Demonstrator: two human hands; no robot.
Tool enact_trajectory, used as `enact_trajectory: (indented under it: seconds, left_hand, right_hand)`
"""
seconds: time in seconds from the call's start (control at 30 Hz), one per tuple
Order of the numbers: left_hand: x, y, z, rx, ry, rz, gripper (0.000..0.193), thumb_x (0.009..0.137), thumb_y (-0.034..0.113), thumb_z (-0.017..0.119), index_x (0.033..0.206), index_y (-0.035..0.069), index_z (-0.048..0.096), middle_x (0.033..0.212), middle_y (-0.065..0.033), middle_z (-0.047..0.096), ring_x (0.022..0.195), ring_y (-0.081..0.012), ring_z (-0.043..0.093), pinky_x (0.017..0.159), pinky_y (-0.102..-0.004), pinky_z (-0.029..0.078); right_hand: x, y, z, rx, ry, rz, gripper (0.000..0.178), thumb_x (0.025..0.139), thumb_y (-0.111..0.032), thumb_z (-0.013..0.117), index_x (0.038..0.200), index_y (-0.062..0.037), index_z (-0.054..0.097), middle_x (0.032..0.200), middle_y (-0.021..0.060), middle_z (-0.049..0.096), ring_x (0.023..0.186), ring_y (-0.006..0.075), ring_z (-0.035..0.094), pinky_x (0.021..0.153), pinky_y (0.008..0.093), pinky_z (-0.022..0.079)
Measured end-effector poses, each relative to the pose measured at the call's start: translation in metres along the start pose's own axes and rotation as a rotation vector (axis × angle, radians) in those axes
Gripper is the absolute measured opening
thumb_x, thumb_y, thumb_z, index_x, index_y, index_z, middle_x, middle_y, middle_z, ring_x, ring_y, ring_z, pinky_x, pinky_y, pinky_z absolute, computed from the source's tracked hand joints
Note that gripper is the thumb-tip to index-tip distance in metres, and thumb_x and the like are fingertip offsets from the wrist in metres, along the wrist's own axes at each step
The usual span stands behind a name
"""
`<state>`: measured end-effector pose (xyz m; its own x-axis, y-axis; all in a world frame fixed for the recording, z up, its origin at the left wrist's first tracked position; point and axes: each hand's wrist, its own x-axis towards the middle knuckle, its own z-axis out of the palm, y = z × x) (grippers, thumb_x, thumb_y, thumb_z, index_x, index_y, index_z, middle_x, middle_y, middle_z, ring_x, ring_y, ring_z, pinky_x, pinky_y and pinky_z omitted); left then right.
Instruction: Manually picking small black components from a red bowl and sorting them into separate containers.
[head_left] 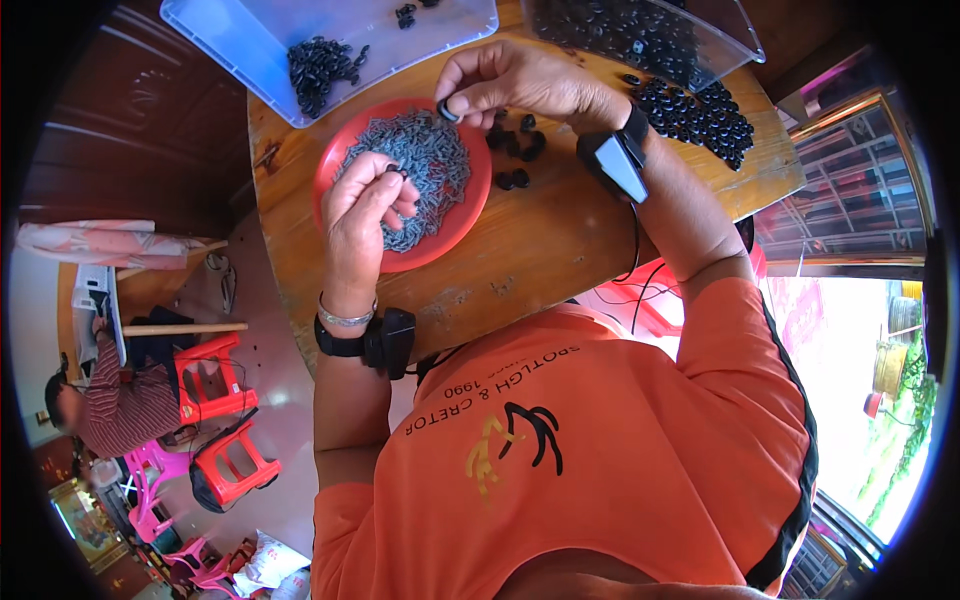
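A red bowl point(482, 178) heaped with small slim grey pieces point(430, 160) sits on the wooden table. Over its left side, my left hand point(365, 200) is closed, and a small dark piece point(397, 170) shows between thumb and fingers; its kind is mostly hidden. My right hand point(500, 85) reaches over the bowl's far right rim. Its thumb and forefinger pinch a small black round part point(447, 111). Several loose black parts point(520, 140) lie on the table beside the bowl, below my right wrist.
A clear plastic tub point(225, 65) with a pile of black parts point(325, 72) stands at the far left. Another clear tub point(735, 55) holds black pieces at the far right. Black round parts point(700, 120) spread across the table point(480, 260). Red stools point(235, 465) and a seated person point(125, 405) are at left.
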<state>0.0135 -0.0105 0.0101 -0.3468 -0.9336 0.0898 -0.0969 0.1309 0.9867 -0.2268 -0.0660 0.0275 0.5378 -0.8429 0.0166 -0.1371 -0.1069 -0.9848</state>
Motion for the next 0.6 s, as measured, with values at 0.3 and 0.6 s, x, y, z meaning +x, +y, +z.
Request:
enact_trajectory:
  seconds: [0.3,0.6]
  left_hand:
    - [0.001,-0.001,0.004,-0.316,0.013,0.034,0.017,0.089,0.015,0.046,0.085,0.0,0.055,0.077,-0.0096,0.062,0.065,-0.013,0.058,0.058,-0.0227,0.045]
    - [0.003,-0.007,0.003,-0.374,0.086,0.059,0.016,0.088,0.013,0.048,0.087,0.0,0.056,0.077,-0.0099,0.062,0.065,-0.0139,0.059,0.058,-0.0236,0.046]
  right_hand:
    - [0.001,0.001,0.049,0.096,-0.014,-0.144,0.014,0.087,-0.011,0.062,0.099,-0.0048,0.066,0.079,-0.0019,0.064,0.073,0.0038,0.058,0.065,0.0191,0.048]
    - [-0.005,-0.002,0.073,-0.41,0.283,-0.405,0.014,0.085,-0.007,0.061,0.098,-0.0014,0.064,0.082,0.0065,0.064,0.075,0.0149,0.062,0.071,0.0275,0.05]
